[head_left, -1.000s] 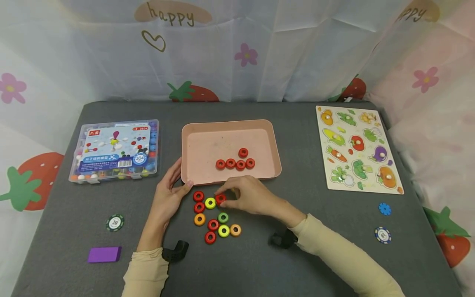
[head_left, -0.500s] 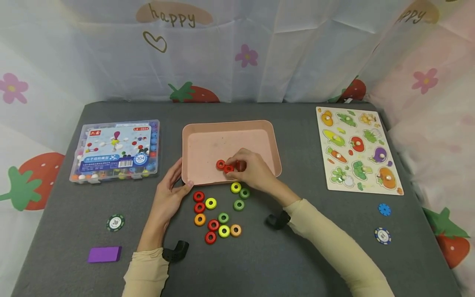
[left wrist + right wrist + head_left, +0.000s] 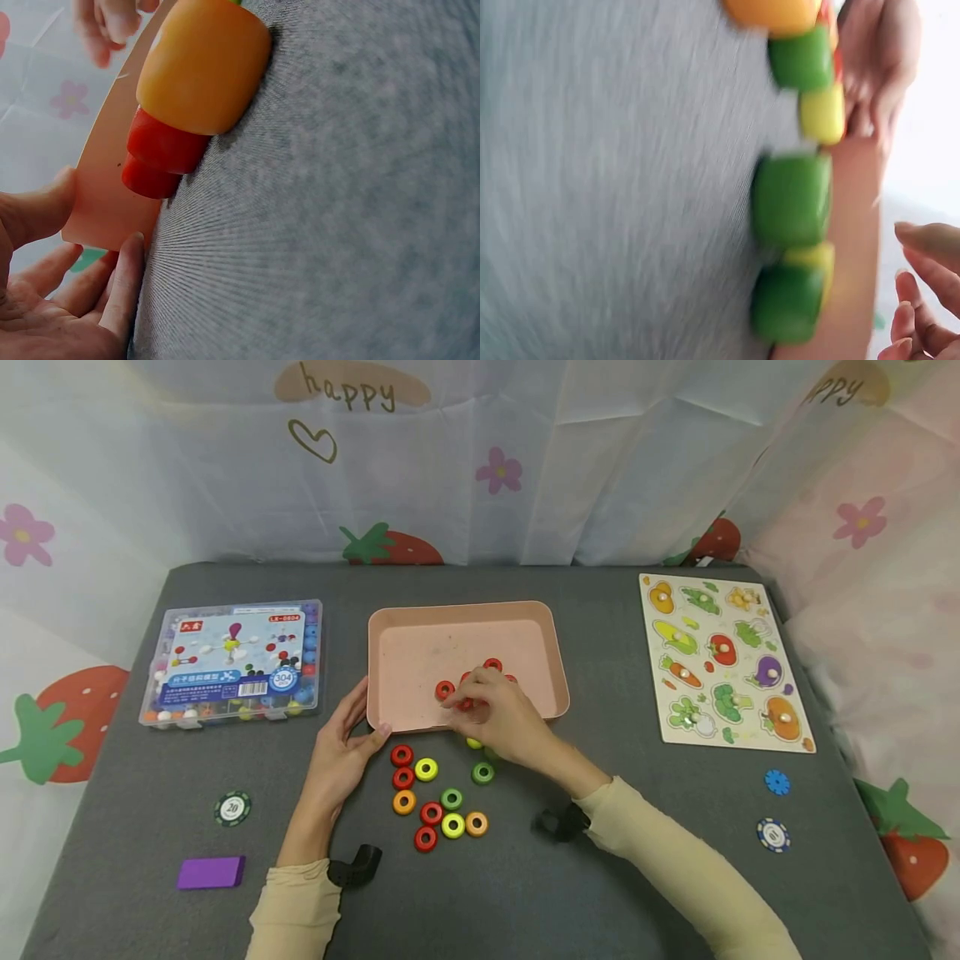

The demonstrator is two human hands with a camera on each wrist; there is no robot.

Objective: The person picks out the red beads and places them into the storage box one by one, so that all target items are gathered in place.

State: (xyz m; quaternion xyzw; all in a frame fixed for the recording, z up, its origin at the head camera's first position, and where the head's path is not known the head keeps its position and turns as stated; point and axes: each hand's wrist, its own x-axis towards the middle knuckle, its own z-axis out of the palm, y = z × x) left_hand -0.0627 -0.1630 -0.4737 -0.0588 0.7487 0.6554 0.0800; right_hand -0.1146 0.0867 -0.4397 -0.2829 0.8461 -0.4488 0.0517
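Hands, two: left hand (image 3: 341, 752), thumb and fingers gripping tray corner; right hand (image 3: 504, 717), loosely curved, thumb parted from fingers, over tray (image 3: 442, 643).
Case (image 3: 232, 664), forward and left of left hand; block (image 3: 211, 873), purple, left of left wrist; chip (image 3: 233, 809), green, just beyond block; loose rings (image 3: 453, 836), red, yellow, orange, green, between both forearms; red rings (image 3: 438, 692), in tray, about right hand, partly hidden by it.

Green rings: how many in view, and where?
3, all on the table outside the tray: nearest green ring beside a yellow ring; middle green ring beyond it; farthest green ring, partly covered by the right hand in the head view. More may be hidden.
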